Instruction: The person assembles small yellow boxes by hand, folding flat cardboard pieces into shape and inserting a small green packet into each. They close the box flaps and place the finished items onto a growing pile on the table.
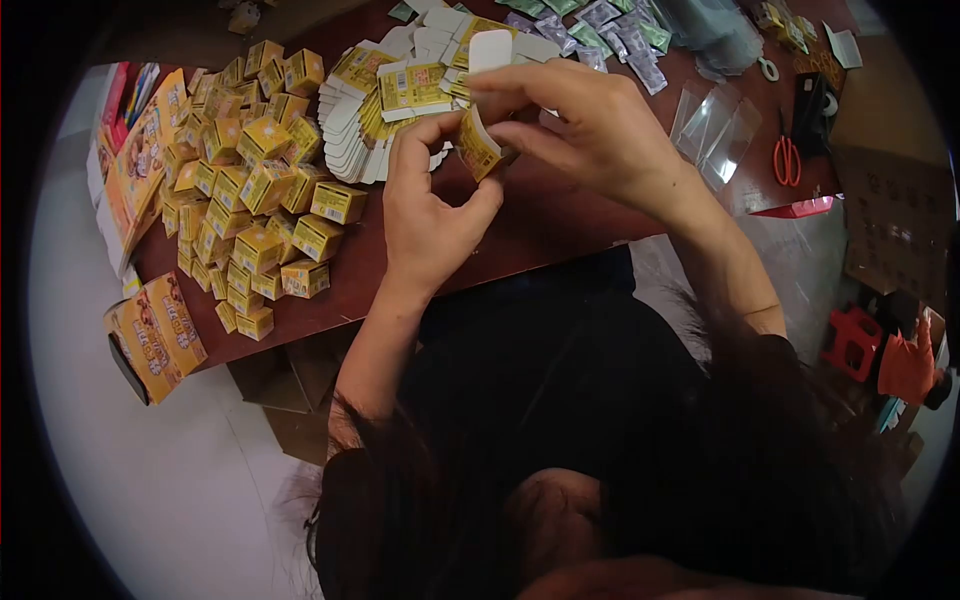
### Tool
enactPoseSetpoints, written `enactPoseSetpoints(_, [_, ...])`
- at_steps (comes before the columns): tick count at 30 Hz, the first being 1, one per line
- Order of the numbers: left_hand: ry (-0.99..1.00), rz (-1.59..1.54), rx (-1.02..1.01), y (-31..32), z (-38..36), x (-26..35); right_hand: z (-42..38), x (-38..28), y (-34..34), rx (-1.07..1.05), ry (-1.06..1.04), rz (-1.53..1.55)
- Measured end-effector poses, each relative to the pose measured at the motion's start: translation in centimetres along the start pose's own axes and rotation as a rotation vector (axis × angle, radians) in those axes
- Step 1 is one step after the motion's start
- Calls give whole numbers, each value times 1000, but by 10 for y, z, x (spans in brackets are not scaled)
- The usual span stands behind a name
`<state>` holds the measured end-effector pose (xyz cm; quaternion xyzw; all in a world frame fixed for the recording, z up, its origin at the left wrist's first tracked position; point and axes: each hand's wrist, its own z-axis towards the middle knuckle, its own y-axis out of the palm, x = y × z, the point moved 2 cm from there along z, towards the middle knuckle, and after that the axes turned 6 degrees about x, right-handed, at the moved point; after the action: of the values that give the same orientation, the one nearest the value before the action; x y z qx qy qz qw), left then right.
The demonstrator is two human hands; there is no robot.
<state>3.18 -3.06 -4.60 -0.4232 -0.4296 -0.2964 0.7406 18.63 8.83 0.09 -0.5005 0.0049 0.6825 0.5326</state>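
Between both hands is a small yellow carton [479, 148], partly opened out, with a white flap [490, 50] standing up at its top. My left hand [436, 212] grips the carton from below between thumb and fingers. From the other side, the fingers of my right hand [598, 128] are closed around the carton's upper edge and flap. Whether anything is inside the carton is hidden by my fingers. Just behind my hands lies a fanned pile of flat yellow and white cartons [415, 88]. To the left is a big heap of folded yellow boxes [262, 140].
Small purple and green sachets [600, 30] lie at the back of the dark red table [560, 215]. Clear plastic sheets [712, 135], red-handled scissors [786, 162] and a black tape dispenser [812, 105] are at right. An orange printed box [157, 335] sits at the left edge. A person in orange [905, 368] is far right.
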Motion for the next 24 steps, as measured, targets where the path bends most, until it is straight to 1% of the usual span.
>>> enactPoseSetpoints(1, [-5, 7, 11, -1, -1, -1, 1, 0, 2, 0, 72, 111])
enactPoseSetpoints(2, [-111, -191, 24, -1, -1, -2, 3, 1, 1, -7, 66, 119])
enactPoseSetpoints(3, [-215, -392, 37, -2, -2, -5, 5, 1, -6, 71, -31, 100])
enactPoseSetpoints(4, [-218, -390, 48, -5, -1, -4, 5, 1, -11, 149, -127, 81])
enactPoseSetpoints(5, [-200, -493, 1, -7, 1, 0, 2, 0, -12, 161, -77, 105])
enactPoseSetpoints(6, [-179, -596, -51, -9, 2, 3, 0, 1, -10, 157, -77, 107])
enactPoseSetpoints(7, [-180, -598, -50, -8, 2, 4, -3, 4, -7, 80, -40, 124])
enactPoseSetpoints(8, [-88, -606, -19, -6, 2, 7, -6, 6, -4, 3, -2, 139])
enactPoseSetpoints(9, [3, -614, 13, -5, 2, 9, -8, 10, -4, 0, 0, 136])
enactPoseSetpoints(10, [0, -617, 15, -8, 4, 7, -10, 16, -3, -74, 6, 184])
enactPoseSetpoints(11, [115, -439, -56, -14, 9, 6, -11, 19, -1, -148, 11, 234])
enactPoseSetpoints(12, [229, -259, -126, -16, 10, 5, -11, 13, 2, -152, 10, 235])
enactPoseSetpoints(13, [227, -257, -121, -16, 10, 6, -10, 3, 6, -40, 134, 392])
enactPoseSetpoints(14, [158, -306, -131, -15, 9, 6, -9, -1, 9, 72, 259, 547])
enactPoseSetpoints(15, [89, -356, -141, -14, 8, 5, -10, 1, 11, 66, 258, 549])
enactPoseSetpoints(17, [107, -324, -139, -17, 9, 4, -12, 6, 15, 82, 245, 737])
enactPoseSetpoints(18, [124, -292, -143, -18, 9, 4, -10, 9, 15, 81, 244, 738])
enactPoseSetpoints(20, [155, -248, -159, -21, 12, 12, -10, 13, 15, -66, 264, 608])
enactPoseSetpoints(22, [183, -204, -174, -20, 10, 13, -10, 10, 16, -88, 295, 638])
enactPoseSetpoints(24, [34, -422, -114, -15, 6, 6, -11, 6, 19, -113, 324, 668])
